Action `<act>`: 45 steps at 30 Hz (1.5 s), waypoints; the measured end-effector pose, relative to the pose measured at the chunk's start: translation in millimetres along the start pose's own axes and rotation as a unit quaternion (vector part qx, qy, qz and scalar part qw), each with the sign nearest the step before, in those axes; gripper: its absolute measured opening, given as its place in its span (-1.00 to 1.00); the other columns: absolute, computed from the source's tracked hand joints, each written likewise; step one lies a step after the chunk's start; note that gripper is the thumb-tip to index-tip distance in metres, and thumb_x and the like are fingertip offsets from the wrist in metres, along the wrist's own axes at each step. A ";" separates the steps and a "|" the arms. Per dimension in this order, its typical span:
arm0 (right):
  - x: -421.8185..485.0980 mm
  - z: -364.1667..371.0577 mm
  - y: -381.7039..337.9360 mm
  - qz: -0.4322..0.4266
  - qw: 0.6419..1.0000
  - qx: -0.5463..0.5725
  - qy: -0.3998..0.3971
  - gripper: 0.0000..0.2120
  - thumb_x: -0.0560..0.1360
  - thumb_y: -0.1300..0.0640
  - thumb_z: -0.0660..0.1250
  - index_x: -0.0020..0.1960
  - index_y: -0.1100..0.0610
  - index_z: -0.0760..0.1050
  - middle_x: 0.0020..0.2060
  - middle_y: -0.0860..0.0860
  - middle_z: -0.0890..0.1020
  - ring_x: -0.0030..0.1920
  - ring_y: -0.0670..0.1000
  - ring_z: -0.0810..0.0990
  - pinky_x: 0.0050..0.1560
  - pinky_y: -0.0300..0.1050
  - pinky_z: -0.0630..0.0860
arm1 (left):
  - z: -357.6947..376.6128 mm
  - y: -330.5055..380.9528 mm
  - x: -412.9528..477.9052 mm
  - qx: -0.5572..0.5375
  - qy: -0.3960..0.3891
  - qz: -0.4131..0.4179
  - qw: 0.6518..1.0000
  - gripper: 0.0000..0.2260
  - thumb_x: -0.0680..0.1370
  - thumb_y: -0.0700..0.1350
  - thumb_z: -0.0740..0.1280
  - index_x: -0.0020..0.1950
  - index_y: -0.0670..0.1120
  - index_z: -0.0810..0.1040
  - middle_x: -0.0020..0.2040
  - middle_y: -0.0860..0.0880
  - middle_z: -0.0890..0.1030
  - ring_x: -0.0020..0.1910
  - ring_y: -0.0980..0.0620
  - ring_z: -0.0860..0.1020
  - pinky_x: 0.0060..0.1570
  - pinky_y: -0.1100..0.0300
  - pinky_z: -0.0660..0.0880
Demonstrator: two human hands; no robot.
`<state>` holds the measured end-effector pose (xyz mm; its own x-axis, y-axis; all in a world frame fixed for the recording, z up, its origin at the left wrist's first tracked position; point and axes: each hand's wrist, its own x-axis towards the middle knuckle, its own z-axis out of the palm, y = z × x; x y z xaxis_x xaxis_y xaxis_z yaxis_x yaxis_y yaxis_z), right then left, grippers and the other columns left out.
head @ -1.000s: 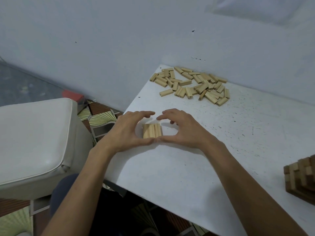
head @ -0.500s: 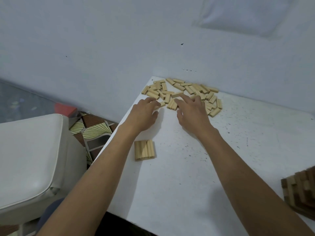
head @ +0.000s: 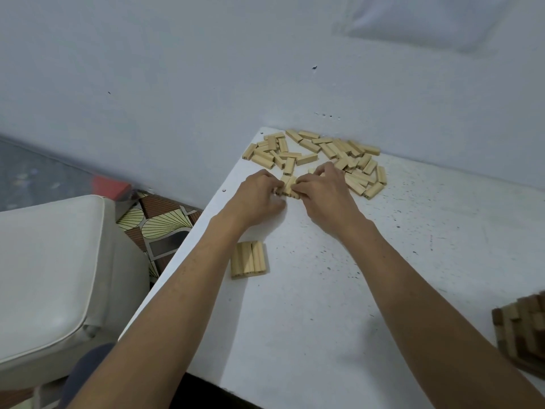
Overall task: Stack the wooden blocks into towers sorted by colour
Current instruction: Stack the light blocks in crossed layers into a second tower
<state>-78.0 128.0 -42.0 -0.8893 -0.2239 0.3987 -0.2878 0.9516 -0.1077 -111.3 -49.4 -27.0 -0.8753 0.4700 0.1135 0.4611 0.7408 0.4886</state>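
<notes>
Your left hand (head: 259, 194) and right hand (head: 326, 193) meet at the near edge of the pile (head: 333, 150), each grip curled tight on a few blocks (head: 288, 184) pressed between them. A flat row (head: 249, 260) of blocks lies on the counter (head: 324, 290) just beside your left forearm; a darker stack (head: 522, 329) sits at the counter's right edge.

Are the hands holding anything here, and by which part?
The left hand and right hand grip a few light blocks between them, fingers on the outer sides.
</notes>
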 end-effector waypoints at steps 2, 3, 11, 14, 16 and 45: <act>-7.5 -4.3 -3.1 -0.012 0.999 0.024 -0.018 -0.82 0.56 0.22 0.34 0.08 0.11 0.69 0.01 -0.06 0.70 -0.03 0.11 0.38 0.01 0.01 0.41 | -2.3 1.8 -3.5 0.005 -0.016 -0.004 1.000 -0.59 0.43 0.05 0.49 0.21 -0.11 0.63 0.16 -0.06 0.56 0.13 -0.02 0.52 0.13 0.12 0.44; -11.4 -6.2 -3.6 -0.018 0.999 0.034 -0.028 -0.82 0.57 0.20 0.33 0.11 0.12 0.68 0.03 -0.04 0.69 -0.03 0.10 0.39 0.01 0.00 0.43 | -3.2 2.2 -5.1 0.010 -0.027 -0.004 1.000 -0.52 0.40 0.12 0.51 0.23 -0.09 0.61 0.17 -0.04 0.55 0.13 0.00 0.51 0.12 0.16 0.42; -54.9 -30.0 -12.2 0.087 0.969 0.205 -0.110 -0.81 0.55 0.08 0.39 0.15 0.05 0.63 0.35 0.03 0.41 0.29 0.05 0.43 0.26 -0.05 0.43 | -2.7 23.7 -25.9 0.017 -0.059 0.039 0.997 -0.58 0.37 0.16 0.52 0.10 -0.06 0.63 0.02 0.03 0.58 -0.03 0.05 0.53 0.00 0.14 0.49; -72.1 -42.3 -12.2 0.110 0.952 0.252 -0.136 -0.82 0.52 0.10 0.42 0.12 -0.01 0.60 0.39 -0.04 0.40 0.19 -0.03 0.51 0.23 -0.07 0.48 | 0.6 36.0 -39.7 0.013 -0.087 0.059 0.994 -0.60 0.38 0.08 0.53 0.13 -0.04 0.57 0.06 0.03 0.58 0.03 0.04 0.54 0.07 0.12 0.48; -85.3 -51.1 -13.6 0.115 0.948 0.256 -0.151 -0.80 0.50 0.09 0.43 0.11 -0.06 0.56 0.38 -0.09 0.42 0.11 -0.07 0.49 0.16 -0.13 0.47 | 2.3 42.9 -51.0 0.000 -0.096 0.069 0.993 -0.58 0.38 0.05 0.52 0.15 -0.02 0.50 0.08 0.06 0.59 0.05 0.06 0.54 0.08 0.13 0.46; -149.6 -77.1 -21.3 0.106 0.940 0.274 -0.173 -0.77 0.47 0.09 0.47 0.10 -0.06 0.57 0.11 -0.18 0.52 0.01 -0.21 0.51 0.02 -0.31 0.48 | 20.7 66.5 -113.2 -0.003 -0.104 0.103 0.989 -0.62 0.43 0.05 0.47 0.18 0.03 0.46 0.08 0.08 0.55 0.01 0.07 0.49 0.02 0.18 0.42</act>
<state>88.6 157.5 -29.1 -0.9824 -0.1864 0.0063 -0.1469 0.7525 -0.6420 21.5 -43.4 -25.3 -0.7143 0.6992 0.0308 0.6243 0.6166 0.4796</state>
